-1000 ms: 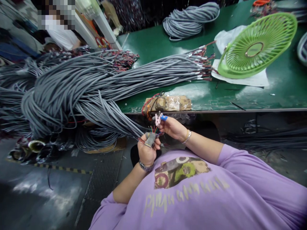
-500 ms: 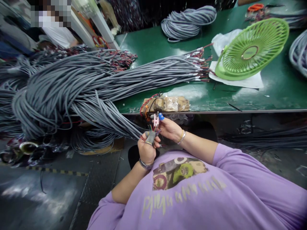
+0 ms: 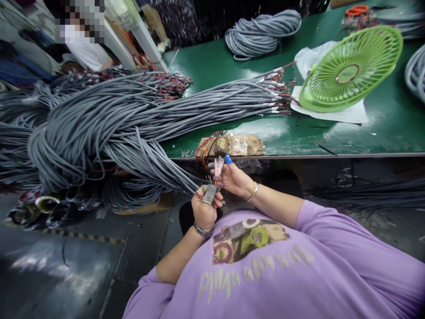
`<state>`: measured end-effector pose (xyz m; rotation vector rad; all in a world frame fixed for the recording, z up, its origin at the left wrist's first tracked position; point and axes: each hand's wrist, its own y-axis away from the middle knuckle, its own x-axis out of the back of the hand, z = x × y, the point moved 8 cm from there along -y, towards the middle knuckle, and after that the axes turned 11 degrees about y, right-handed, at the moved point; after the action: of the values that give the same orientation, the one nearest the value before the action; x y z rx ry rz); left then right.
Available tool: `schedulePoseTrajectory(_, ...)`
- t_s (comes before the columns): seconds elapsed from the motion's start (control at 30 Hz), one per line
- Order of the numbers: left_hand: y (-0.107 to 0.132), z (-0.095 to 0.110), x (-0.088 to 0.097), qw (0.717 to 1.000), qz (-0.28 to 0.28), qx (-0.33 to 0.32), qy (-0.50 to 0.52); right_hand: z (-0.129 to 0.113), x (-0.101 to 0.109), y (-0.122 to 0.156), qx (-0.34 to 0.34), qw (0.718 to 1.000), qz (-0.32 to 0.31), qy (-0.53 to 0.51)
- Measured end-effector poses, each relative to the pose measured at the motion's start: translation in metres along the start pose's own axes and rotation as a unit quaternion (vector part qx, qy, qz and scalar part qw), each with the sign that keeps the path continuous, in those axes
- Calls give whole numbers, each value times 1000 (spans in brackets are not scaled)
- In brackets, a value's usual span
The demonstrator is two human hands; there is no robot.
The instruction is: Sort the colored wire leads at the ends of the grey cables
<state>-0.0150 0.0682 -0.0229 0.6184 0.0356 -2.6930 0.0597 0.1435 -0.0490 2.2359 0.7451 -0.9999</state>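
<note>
My left hand (image 3: 204,212) is closed around the end of a grey cable, with a grey cover on the thumb. Thin coloured wires (image 3: 210,180) stick up out of that grip, red, green and dark. Close by on the right, my right hand (image 3: 239,180) wears a blue finger cot (image 3: 228,159) on one fingertip. Its fingers close around a small pale pink piece (image 3: 218,166), blurred, whose exact kind I cannot tell. The piece is just above the coloured wires. A bundle of grey cables (image 3: 156,161) hangs over the bench edge toward my left hand.
A green bench (image 3: 288,137) bears a large pile of grey cables (image 3: 83,110), a coiled cable (image 3: 262,33) and a green fan (image 3: 352,68). A wooden block (image 3: 245,145) with wires lies at the front edge. Another person (image 3: 86,46) is at the upper left.
The pale pink piece in my right hand has turned and looks narrower and more upright. My left hand keeps its grip; the whole view has shifted slightly.
</note>
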Motion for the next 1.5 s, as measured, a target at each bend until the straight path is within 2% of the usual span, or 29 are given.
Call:
schedulePoseTrajectory(0.13,1,4,5,1000,12,-15,1,-4,0,3,-1,1000,-6,20)
schedulePoseTrajectory(0.3,-2,8,6,999,21,-31,7,-13,0,8,39,996,25,78)
schedulePoseTrajectory(0.4,-4,8,4,999,26,-28,3,-14,0,8,56,994,21,89)
schedulePoseTrajectory(0.63,-6,3,1,1000,21,-15,-10,-11,3,-2,47,998,14,35)
schedulePoseTrajectory(0.9,-5,-2,-1,999,11,-8,-37,-8,6,-8,41,997,61,-3)
schedulePoseTrajectory(1.3,-3,4,1,1000,14,-21,-18,-9,8,-6,45,996,81,1)
schedulePoseTrajectory(1.5,-3,1,-2,999,6,-12,-31,-11,4,-8,63,996,59,14)
